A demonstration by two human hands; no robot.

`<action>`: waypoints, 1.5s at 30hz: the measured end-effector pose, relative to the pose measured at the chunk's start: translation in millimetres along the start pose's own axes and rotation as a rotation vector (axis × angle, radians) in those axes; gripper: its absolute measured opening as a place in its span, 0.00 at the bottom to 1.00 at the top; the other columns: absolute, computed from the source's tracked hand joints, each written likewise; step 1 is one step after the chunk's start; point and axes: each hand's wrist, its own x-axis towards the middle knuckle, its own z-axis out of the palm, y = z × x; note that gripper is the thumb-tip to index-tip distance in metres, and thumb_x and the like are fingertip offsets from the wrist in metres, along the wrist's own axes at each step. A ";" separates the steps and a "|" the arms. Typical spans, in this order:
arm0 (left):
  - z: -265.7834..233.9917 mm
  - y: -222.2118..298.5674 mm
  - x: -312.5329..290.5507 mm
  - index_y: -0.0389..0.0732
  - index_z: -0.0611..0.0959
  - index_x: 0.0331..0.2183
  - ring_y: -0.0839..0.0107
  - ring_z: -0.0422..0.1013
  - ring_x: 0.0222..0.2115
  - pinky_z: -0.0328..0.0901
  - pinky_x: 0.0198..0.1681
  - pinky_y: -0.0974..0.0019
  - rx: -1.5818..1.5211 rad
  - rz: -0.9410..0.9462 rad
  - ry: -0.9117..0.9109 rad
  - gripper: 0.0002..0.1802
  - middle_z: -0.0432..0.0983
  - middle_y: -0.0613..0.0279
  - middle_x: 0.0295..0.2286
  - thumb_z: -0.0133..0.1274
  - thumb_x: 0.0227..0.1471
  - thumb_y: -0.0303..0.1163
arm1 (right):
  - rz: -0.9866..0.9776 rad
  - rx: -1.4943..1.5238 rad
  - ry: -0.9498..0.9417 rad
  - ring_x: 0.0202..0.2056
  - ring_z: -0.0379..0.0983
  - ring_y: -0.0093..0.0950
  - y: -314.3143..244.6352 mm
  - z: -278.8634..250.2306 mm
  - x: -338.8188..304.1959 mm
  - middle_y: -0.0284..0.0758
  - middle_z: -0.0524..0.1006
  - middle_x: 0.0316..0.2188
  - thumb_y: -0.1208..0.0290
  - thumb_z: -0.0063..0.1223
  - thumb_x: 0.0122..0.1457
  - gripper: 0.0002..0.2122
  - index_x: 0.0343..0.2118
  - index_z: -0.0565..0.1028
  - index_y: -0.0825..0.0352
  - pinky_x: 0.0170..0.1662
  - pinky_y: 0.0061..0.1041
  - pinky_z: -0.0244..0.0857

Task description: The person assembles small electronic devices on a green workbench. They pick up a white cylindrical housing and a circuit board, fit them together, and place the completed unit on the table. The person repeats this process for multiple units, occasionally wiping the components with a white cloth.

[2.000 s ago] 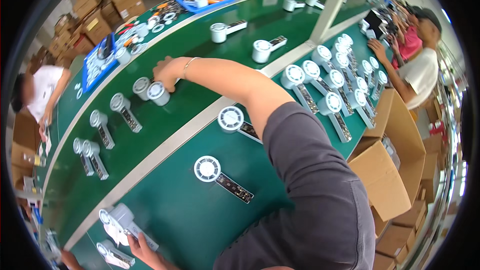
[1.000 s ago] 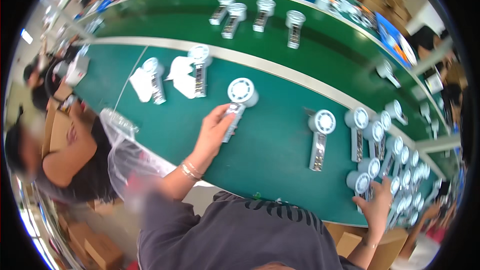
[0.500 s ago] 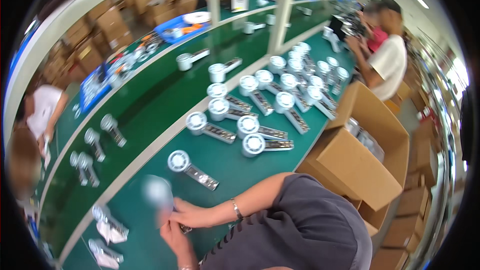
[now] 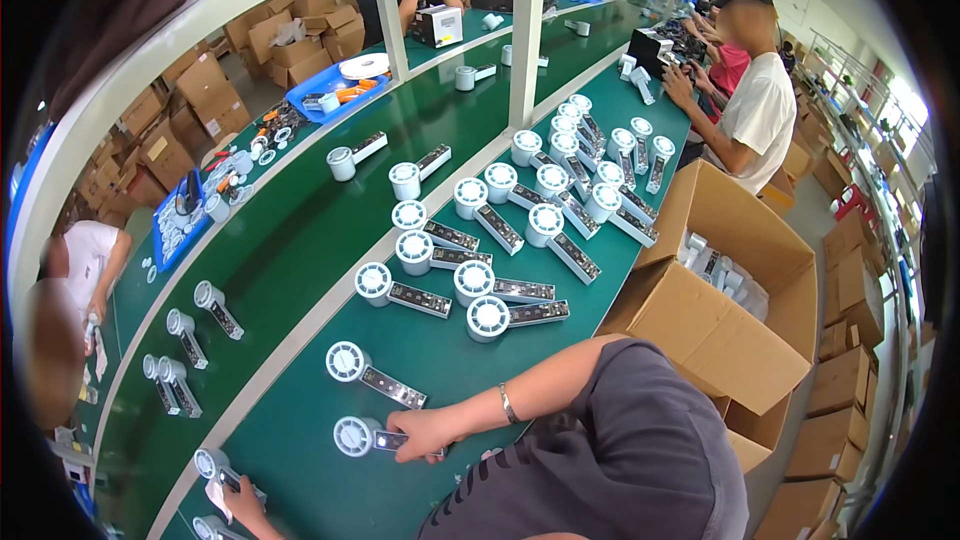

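Note:
My right hand (image 4: 424,433) grips the handle of a pale round-headed device (image 4: 354,436), which lies on the green tabletop; its head has a vented face and a circuit board shows in the handle. At the lower left, my left hand (image 4: 246,506) has its fingers round another such device (image 4: 208,462). Something white and thin (image 4: 217,500) lies against that one, too small to make out. Just below it rests a further device (image 4: 207,526), partly cut off. Another device (image 4: 346,362) lies just beyond my right hand.
Several similar devices (image 4: 487,318) cover the table ahead; others (image 4: 340,164) sit on the green belt (image 4: 290,230) at left. An open carton (image 4: 720,340) stands at my right. People work at far right (image 4: 760,100) and left (image 4: 85,260). White posts (image 4: 526,40) rise beyond the belt.
The device held up between both hands is now down on the table under my right hand. My left hand has moved left and down to another device. The view has shifted slightly.

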 end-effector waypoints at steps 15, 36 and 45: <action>-66.5 122.0 -142.2 0.29 0.73 0.46 0.77 0.67 0.32 0.63 0.37 0.75 -0.280 -0.087 -0.529 0.23 0.75 0.63 0.33 0.56 0.47 0.25 | -0.376 -0.789 0.060 0.24 0.71 0.42 -34.6 -28.4 -67.9 0.43 0.72 0.22 0.64 0.49 0.55 0.21 0.49 0.59 0.67 0.29 0.38 0.63; -119.7 152.2 -195.3 0.37 0.74 0.47 0.52 0.68 0.27 0.64 0.33 0.59 0.051 -0.027 -0.734 0.24 0.74 0.47 0.29 0.56 0.47 0.35 | -0.431 -0.619 -0.036 0.31 0.72 0.45 -27.0 -21.3 -86.9 0.47 0.74 0.27 0.56 0.49 0.54 0.18 0.35 0.69 0.71 0.34 0.39 0.65; -96.7 183.7 -163.8 0.32 0.78 0.28 0.72 0.65 0.23 0.60 0.28 0.70 -0.306 0.105 0.013 0.12 0.69 0.61 0.19 0.57 0.34 0.23 | -0.854 -0.427 0.316 0.29 0.73 0.32 -93.7 -24.6 -102.7 0.41 0.74 0.31 0.68 0.56 0.53 0.14 0.40 0.70 0.70 0.31 0.29 0.65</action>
